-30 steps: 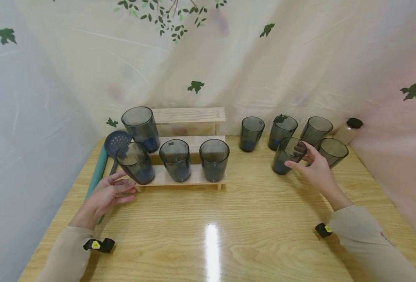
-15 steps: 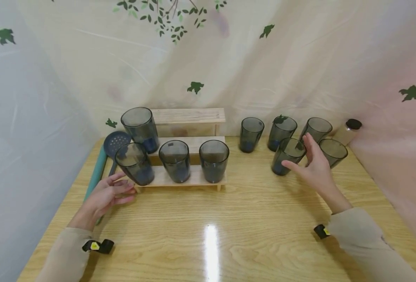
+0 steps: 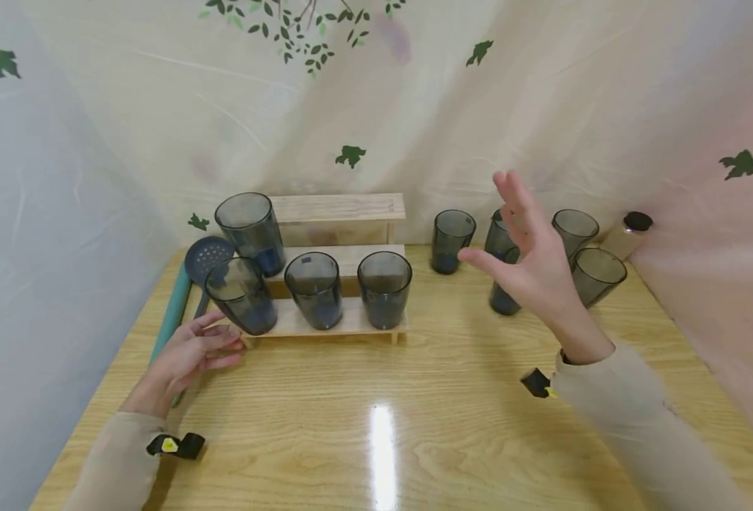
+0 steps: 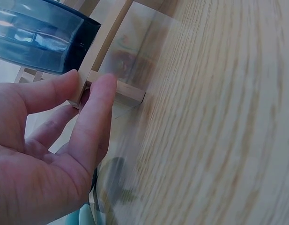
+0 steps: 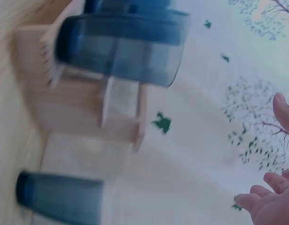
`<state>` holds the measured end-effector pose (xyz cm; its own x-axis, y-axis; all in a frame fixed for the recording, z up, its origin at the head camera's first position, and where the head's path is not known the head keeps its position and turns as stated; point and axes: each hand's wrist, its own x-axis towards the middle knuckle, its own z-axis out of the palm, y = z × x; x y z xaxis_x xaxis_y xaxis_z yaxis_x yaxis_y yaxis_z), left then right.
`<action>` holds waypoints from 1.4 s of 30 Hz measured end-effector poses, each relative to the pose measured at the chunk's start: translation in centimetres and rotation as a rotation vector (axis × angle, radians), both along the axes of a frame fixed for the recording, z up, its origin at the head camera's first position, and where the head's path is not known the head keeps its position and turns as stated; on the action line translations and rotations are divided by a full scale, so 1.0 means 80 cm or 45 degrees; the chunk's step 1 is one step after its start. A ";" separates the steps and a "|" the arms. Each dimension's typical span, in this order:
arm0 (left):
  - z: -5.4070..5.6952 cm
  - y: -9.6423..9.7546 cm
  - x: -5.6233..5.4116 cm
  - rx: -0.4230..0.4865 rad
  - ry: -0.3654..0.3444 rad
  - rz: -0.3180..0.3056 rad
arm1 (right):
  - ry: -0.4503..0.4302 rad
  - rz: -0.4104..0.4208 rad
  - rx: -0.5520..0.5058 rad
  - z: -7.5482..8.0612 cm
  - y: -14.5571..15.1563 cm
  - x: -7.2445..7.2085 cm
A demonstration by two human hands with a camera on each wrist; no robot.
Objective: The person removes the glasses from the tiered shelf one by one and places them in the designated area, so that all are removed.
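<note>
My left hand [image 3: 191, 353] pinches the front left corner of a three-tier wooden rack [image 3: 344, 207]; the left wrist view has thumb and finger on the shelf end [image 4: 82, 84]. Three smoky grey glasses, the left one [image 3: 242, 298], a middle one [image 3: 314, 291] and a right one [image 3: 385, 291], stand on the lowest tier. Another glass [image 3: 251, 231] is on the tier behind. Raised over the right-hand glasses, my right hand [image 3: 536, 266] has its fingers spread and holds nothing. It partly hides a front glass [image 3: 504, 301] and a back glass [image 3: 497, 238].
More glasses stand on the table at right: a back left one [image 3: 453, 241], a back right one [image 3: 575, 231] and a front right one [image 3: 598, 275]. A black-capped jar [image 3: 628, 234] is in the corner. Left of the rack lie a slotted spoon [image 3: 209, 257] and a teal rod [image 3: 174, 305].
My right hand has let go of the front glass among those on the right. It has risen and moved left with its fingers spread. My left hand has stayed at the rack corner.
</note>
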<state>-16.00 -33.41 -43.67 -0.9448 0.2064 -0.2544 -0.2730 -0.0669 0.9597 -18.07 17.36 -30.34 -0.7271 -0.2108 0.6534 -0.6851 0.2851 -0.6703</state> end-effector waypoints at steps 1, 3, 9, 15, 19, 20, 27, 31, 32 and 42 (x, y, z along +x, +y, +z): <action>0.000 0.000 0.000 0.000 0.000 -0.001 | -0.015 0.044 -0.033 0.005 -0.009 -0.001; 0.000 0.000 0.000 -0.005 0.002 0.000 | -0.019 0.130 -0.082 0.012 -0.028 -0.006; -0.001 0.001 0.001 -0.004 0.000 0.002 | -0.151 0.280 -0.123 0.027 -0.080 -0.024; 0.000 0.003 0.001 0.014 -0.002 0.011 | -0.368 0.415 -0.101 0.035 -0.130 -0.047; 0.000 0.004 0.001 0.005 0.001 0.010 | -0.443 0.459 -0.052 0.038 -0.166 -0.060; 0.000 0.004 0.001 0.004 0.001 0.009 | -0.463 0.465 -0.033 0.038 -0.175 -0.062; -0.001 0.006 0.000 0.016 0.002 0.005 | -0.592 0.501 0.049 0.027 -0.231 -0.078; -0.002 0.006 0.000 0.015 0.000 0.001 | -0.681 0.479 0.119 0.017 -0.259 -0.088; -0.002 0.006 0.000 0.013 -0.001 0.001 | -0.705 0.469 0.140 0.016 -0.266 -0.090; -0.002 0.001 0.000 0.005 -0.003 0.005 | -0.714 0.300 0.306 0.008 -0.318 -0.092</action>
